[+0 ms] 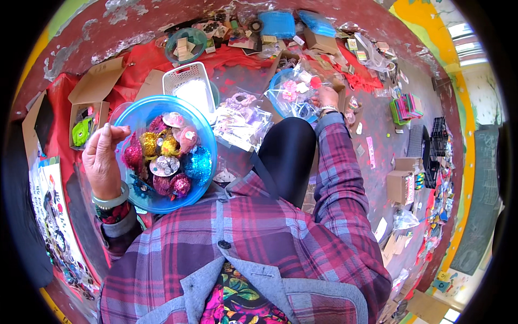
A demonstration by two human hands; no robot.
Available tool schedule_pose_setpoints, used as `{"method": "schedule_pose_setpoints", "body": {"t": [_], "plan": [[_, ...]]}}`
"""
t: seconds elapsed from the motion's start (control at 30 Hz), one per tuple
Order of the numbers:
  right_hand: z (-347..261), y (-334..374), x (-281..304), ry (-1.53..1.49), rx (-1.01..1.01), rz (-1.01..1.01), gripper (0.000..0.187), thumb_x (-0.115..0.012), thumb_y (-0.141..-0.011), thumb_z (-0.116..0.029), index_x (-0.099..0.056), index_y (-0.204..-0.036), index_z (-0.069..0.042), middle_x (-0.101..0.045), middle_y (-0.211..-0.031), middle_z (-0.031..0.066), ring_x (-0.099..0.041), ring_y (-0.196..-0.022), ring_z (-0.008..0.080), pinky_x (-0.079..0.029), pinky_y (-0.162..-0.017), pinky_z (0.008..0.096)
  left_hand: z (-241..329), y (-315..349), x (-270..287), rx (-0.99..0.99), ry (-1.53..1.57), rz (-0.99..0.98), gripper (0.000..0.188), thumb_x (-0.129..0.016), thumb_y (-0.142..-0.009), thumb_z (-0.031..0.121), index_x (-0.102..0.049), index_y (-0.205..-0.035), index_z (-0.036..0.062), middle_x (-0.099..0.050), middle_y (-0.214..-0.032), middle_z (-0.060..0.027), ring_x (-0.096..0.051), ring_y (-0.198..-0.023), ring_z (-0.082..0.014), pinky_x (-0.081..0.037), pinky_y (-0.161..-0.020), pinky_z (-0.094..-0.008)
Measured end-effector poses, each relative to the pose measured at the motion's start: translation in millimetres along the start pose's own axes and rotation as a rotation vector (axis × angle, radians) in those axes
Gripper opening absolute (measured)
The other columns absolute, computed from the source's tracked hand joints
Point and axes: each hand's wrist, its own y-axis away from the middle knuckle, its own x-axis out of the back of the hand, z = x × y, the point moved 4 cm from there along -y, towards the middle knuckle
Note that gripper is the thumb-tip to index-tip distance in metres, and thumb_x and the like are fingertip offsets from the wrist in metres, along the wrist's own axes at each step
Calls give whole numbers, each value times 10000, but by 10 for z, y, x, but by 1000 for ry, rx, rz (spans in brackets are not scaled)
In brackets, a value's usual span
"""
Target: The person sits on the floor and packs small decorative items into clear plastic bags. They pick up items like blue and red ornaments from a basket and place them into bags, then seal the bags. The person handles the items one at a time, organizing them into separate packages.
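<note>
My left hand is at the left side of a blue plastic basin, fingertips pinched together. Whatever is between them, if anything, is too small to make out. Inside the basin lie shiny hair ornaments: gold, magenta and blue tinsel pieces, and a silvery oval one. Off to the right, my right hand reaches over a second blue basin, its fingers curled on a clear plastic bag. Pink flower ornaments and a red piece show among the clear wrapping there.
A white plastic basket and a pile of bagged accessories stand between the basins. An open cardboard box is at the left, with a card of trinkets nearer. Cartons and black baskets line the right.
</note>
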Motion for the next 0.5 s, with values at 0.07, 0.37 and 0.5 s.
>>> {"method": "schedule_pose_setpoints", "body": {"t": [0.07,0.37,0.5], "plan": [[-196,222,-13,33,123,-27,252,-508,-851,-201,-572,-1010,-16,-622,-825,73,-629,-623,158,-480,-443,250,70,39,74,-95,0,-30,276,-442,-932,167,-572,-803,-39,-585,-748,-91,-562,-783,-166,-427,-767,-287],[-414,1878,-443,848,904,-607,245,-544,-821,-241,-623,-900,-23,-613,-913,174,-565,-879,344,-449,-757,381,219,152,499,-212,-56,114,365,-424,-944,183,-478,-615,35,-415,-559,-22,-463,-663,-148,-373,-690,-284],[-613,2218,-541,721,738,-719,273,-539,-852,-227,-595,-1000,-4,-625,-932,121,-594,-853,258,-456,-752,325,144,259,651,-143,-113,141,375,-475,-926,197,-532,-604,14,-503,-589,-41,-505,-700,-135,-386,-683,-270]]}}
